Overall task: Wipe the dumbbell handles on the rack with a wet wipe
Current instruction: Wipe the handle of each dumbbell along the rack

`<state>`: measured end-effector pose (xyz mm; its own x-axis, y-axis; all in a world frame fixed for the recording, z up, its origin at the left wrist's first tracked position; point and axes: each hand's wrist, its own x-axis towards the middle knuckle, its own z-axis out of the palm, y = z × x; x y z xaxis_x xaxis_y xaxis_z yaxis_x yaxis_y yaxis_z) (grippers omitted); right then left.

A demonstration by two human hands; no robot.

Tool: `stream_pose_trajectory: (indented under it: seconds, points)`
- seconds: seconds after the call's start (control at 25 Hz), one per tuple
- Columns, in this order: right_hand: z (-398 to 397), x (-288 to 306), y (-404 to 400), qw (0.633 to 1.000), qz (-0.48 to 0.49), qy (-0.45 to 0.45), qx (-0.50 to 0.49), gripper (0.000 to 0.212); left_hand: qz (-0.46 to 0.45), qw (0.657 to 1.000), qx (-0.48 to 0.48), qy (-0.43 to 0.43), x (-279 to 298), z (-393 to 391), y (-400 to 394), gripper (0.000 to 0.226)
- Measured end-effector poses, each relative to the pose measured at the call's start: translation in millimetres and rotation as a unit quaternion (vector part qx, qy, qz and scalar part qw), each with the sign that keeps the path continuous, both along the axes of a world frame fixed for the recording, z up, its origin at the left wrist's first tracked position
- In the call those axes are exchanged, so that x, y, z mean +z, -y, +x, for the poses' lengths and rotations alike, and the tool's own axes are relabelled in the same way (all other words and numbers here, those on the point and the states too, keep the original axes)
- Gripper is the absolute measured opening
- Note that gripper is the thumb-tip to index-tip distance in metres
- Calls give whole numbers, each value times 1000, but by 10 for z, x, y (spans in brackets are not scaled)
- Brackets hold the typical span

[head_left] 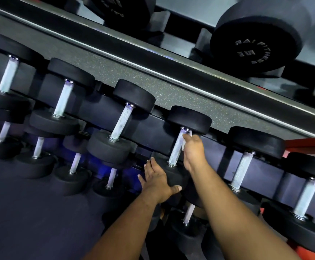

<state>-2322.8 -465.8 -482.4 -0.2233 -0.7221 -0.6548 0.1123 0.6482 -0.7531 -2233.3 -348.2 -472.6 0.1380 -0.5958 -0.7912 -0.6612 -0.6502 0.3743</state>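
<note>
- I am looking down at a dark dumbbell rack (pixel 149 126) that runs slantwise across my view, with a speckled grey ledge (pixel 171 91) behind it and a bright metal strip along that ledge's far edge.
- Above the ledge sits an upper shelf holding two large black dumbbell heads; the nearer one (pixel 256 44) carries raised lettering.
- Dark flooring (pixel 21 222) fills the lower left, and red frame parts (pixel 308 143) show at the right edge.
- On the upper row I count six dumbbells with knurled silver handles; on the tier beneath I count about six more handles, partly hidden by my arms.
- My right hand (pixel 192 152) is closed round a white wet wipe (pixel 185 140), pressing it against the upper part of the handle (pixel 177 147) of the fourth dumbbell from the left.
- Only a small part of the wipe shows, beside my thumb and at the top collar of that handle.
- My left hand (pixel 156 179) rests on the near black head (pixel 173 177) of the same dumbbell, fingers fairly straight over its side, thumb spread across its face.
</note>
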Motion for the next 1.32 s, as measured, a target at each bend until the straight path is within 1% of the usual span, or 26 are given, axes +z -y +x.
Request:
stream_pose_trajectory:
  seconds: [0.04,0.12,0.16,0.2,0.24,0.32,0.36,0.4,0.44,0.52,0.56,0.64,0.68,0.76,0.84,0.88,0.96,1.0,1.04,1.08,1.12,1.16,1.2,1.24,1.28,1.32]
  points:
    - [-27,17,6,999,3,-37,39,8,1,1000,-2,0,4,0,-3,146]
    - [-116,2,-216,980,31,-101,168,8,2,1000,-7,-7,10,-3,-8,145]
    - [-143,0,-362,970,54,-83,220,6,-1,1000,-8,-6,7,-6,-18,145]
    - [-162,-37,-393,969,69,-51,230,4,-3,1000,-8,-4,1,-8,-29,145]
    - [-134,-3,-310,977,83,-14,197,5,-2,1000,-6,-4,-6,-2,-23,145]
    - [-60,-7,16,994,70,58,59,12,0,1000,-5,0,-20,0,-8,146]
    - [-18,-32,113,995,60,76,12,13,-1,1000,-4,5,-17,-3,-9,146]
    - [-1,-83,136,996,50,74,6,14,-1,1000,-4,7,-5,-5,-11,146]
    - [-6,-122,90,996,50,63,48,14,0,1000,-4,5,7,-4,-13,146]
    - [-64,-200,-15,984,81,87,133,13,-1,1000,-4,0,4,5,-20,146]
    - [-103,-221,38,982,98,109,122,10,-3,1000,-5,-1,1,1,-19,146]
    - [-123,-214,220,985,96,135,43,6,-5,1000,-4,-2,-17,4,-12,146]
    - [-123,-212,242,987,87,130,42,7,-5,1000,-4,-3,-17,9,-19,146]
    - [-115,-184,57,983,75,74,151,18,-10,1000,-4,-5,6,8,-36,145]
    - [-176,-166,-273,956,96,-8,278,27,-14,1000,-1,-7,24,7,-27,145]
    - [-244,-170,-381,939,97,-63,324,23,-16,1000,-1,-5,14,4,-24,145]
    - [-354,-56,-445,886,73,-202,411,9,-11,1000,-8,-2,12,0,-28,145]
    - [-392,24,-416,856,43,-268,439,10,-10,1000,-11,-1,11,-4,-31,145]
    - [-404,117,-371,831,-9,-324,451,15,-11,1000,-12,1,8,-6,-33,145]
    - [-383,214,-316,799,-86,-377,461,27,-12,1000,-13,1,7,-3,-30,145]
    - [-370,237,-239,747,-178,-424,479,41,-10,1000,-14,-3,1,2,-24,145]
    - [-350,246,-149,675,-248,-468,514,52,-7,1000,-15,-8,1,7,-21,145]
    - [-328,231,-64,588,-279,-506,566,58,-7,1000,-15,-9,11,12,-26,145]
    - [-307,221,-5,496,-274,-539,624,59,-8,1000,-11,-8,20,11,-33,145]
    - [-293,195,-2,418,-254,-559,669,59,-9,1000,-6,-8,26,10,-33,145]
    - [-291,172,-56,361,-229,-568,703,59,-8,1000,-1,-12,28,12,-18,146]
